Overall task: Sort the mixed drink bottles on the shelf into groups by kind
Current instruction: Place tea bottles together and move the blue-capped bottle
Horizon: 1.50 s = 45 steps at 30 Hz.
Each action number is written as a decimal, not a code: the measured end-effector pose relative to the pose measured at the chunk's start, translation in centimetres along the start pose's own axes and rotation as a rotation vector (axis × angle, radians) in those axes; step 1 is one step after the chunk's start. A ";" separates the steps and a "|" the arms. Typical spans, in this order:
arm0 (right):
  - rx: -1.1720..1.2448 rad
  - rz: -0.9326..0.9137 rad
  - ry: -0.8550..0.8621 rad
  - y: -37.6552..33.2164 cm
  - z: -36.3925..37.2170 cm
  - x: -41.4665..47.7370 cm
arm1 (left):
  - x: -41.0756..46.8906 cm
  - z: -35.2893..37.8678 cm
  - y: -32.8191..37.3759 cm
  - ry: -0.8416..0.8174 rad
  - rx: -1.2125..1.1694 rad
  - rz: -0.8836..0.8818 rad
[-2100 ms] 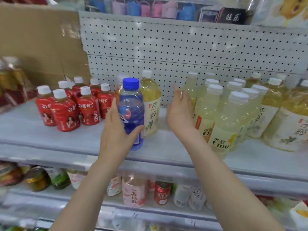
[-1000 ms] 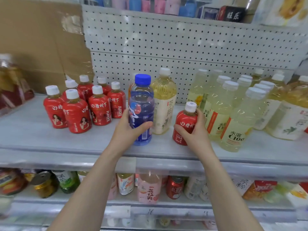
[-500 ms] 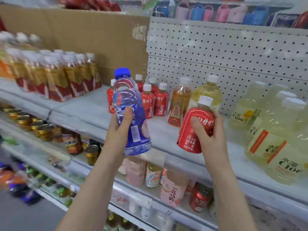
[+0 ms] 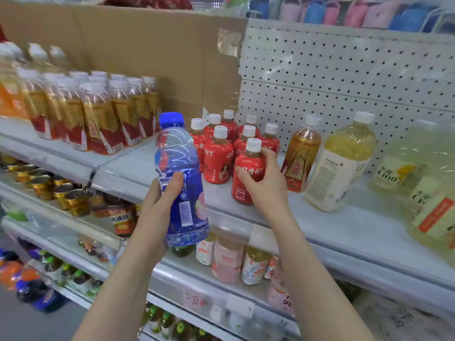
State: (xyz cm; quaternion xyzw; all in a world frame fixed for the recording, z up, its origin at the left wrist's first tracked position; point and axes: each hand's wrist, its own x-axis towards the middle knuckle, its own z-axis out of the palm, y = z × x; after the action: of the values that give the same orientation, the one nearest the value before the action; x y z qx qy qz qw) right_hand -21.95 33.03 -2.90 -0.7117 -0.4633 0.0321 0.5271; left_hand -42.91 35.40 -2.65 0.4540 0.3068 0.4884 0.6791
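My left hand [image 4: 162,200] grips a blue bottle [image 4: 179,168] with a blue cap, held in the air in front of the grey shelf [image 4: 344,227]. My right hand [image 4: 267,185] grips a small red bottle [image 4: 247,173] with a white cap, standing on the shelf right beside a group of several red bottles [image 4: 218,156] of the same kind. To its right stand an amber tea bottle [image 4: 301,153] and a larger pale yellow tea bottle [image 4: 342,161].
Pale yellow bottles [image 4: 426,188] crowd the shelf's right end. Amber bottles with red and gold labels [image 4: 98,114] fill the neighbouring shelf at left. A pegboard [image 4: 344,77] and cardboard [image 4: 147,50] back the shelves. Cans and more bottles sit on lower shelves.
Both hands carried their bottles leftward. The red bottle came down from the air onto the shelf beside the red group. The blue bottle stays lifted in my left hand.
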 end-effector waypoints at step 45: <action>-0.019 0.228 0.405 -4.4 -1.4 -3.6 | 5.5 -4.0 0.5 -0.258 -0.044 -0.194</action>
State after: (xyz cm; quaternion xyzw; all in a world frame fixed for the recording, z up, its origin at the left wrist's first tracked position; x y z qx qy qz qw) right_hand -25.99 29.60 -0.47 -0.7560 -0.2650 -0.0565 0.5958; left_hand -44.68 41.91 -3.60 0.4664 0.2488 0.3648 0.7665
